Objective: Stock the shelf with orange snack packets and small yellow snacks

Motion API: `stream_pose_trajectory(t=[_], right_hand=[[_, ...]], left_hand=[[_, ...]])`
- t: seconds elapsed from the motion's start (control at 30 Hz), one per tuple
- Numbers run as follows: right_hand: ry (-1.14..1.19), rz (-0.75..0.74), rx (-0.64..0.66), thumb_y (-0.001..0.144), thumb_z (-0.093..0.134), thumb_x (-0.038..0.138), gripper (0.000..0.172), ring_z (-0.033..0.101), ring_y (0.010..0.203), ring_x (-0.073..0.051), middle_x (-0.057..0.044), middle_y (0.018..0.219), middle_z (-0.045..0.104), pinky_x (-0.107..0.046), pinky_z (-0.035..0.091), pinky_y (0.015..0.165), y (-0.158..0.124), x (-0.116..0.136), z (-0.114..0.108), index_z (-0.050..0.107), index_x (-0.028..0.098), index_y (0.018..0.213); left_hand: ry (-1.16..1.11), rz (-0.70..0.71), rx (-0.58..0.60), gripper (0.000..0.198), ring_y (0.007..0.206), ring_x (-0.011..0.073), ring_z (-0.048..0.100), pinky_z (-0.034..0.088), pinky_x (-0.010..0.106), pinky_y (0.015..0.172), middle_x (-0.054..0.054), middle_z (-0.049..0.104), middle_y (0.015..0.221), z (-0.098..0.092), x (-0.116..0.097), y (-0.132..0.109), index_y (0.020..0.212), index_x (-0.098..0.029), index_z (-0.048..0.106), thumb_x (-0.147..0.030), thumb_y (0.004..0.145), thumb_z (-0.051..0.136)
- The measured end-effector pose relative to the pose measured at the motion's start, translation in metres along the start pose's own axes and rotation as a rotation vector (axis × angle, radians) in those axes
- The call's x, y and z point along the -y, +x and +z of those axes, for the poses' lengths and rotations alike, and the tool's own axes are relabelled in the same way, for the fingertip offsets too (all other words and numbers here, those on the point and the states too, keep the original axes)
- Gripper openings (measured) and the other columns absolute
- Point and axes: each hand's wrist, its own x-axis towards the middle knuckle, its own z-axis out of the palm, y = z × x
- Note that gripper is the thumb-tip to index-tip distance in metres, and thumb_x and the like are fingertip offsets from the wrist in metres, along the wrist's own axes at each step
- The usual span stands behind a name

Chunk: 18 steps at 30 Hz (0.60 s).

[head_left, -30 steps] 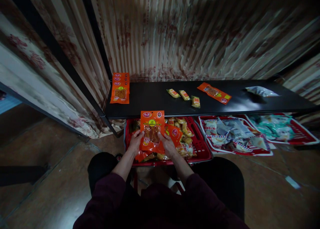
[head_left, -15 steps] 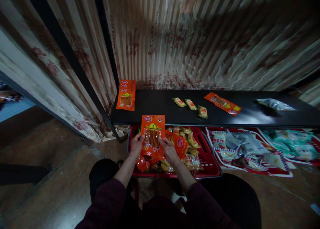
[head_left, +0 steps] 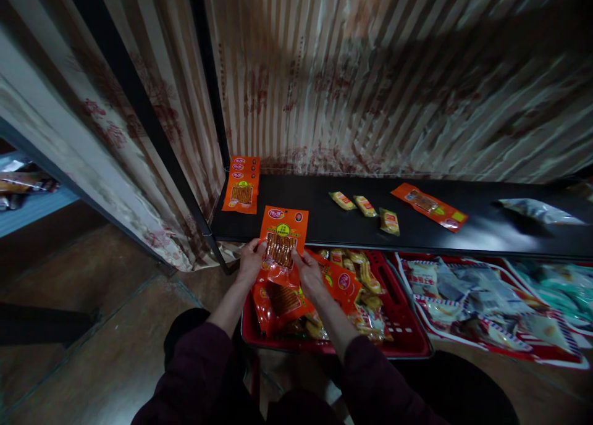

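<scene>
Left hand (head_left: 251,264) and right hand (head_left: 311,278) each grip a side edge of one orange snack packet (head_left: 281,246), thumbs pressed on its front face, packet held over the red basket (head_left: 408,333), near the black shelf (head_left: 296,192).

Held packet (head_left: 281,252): orange plastic film, glossy; transparent window, bright highlights over creases. Overlapping orange packets (head_left: 241,190): similar film, smoother, weaker sheen. Small yellow packets (head_left: 364,206): crinkled, shiny wrap. Silver packet (head_left: 540,211): metallic-looking film, wrinkled, reflective. Shelf (head_left: 296,227): black, smooth, low satin sheen (painted metal or coated board, cannot tell which). Post (head_left: 204,60): dark, matt, apparently metal. Basket (head_left: 410,329): red moulded plastic, smooth, perforated wall. Curtain (head_left: 296,110): pleated printed cloth, mostly matt. Floor (head_left: 134,332): tile-like, dull, one patch shiny. Sleeves (head_left: 199,363): dark cloth, matt.
</scene>
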Motion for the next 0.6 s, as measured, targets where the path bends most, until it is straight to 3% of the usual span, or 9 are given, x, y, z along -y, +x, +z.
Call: stream_pose_trajectory(t=[0.27,0.6], right_hand=[[0.000,-0.042,0.024,0.063,0.073,0.047,0.035,0.065,0.080,-0.018,0.000,0.080,0.071,-0.032,0.050,0.078,0.032,0.003,0.029,0.068,0.023,0.088],[-0.068,-0.060,0.056,0.064,0.071,0.046,0.033,0.060,0.071,-0.016,0.001,0.076,0.067,-0.027,0.048,0.068,0.080,-0.006,0.059,0.064,0.022,0.086]], left_hand=[[-0.002,0.036,-0.031,0.019,0.057,0.0089,0.048,0.038,0.019,0.056,-0.004,0.057,0.062,-0.016,-0.023,0.035,0.077,-0.015,0.063,-0.031,0.072,0.056],[0.078,0.061,-0.099,0.019,0.061,0.0107,0.053,0.042,0.020,0.060,-0.001,0.064,0.069,-0.033,-0.036,0.080,0.082,-0.014,0.066,-0.026,0.075,0.054]])
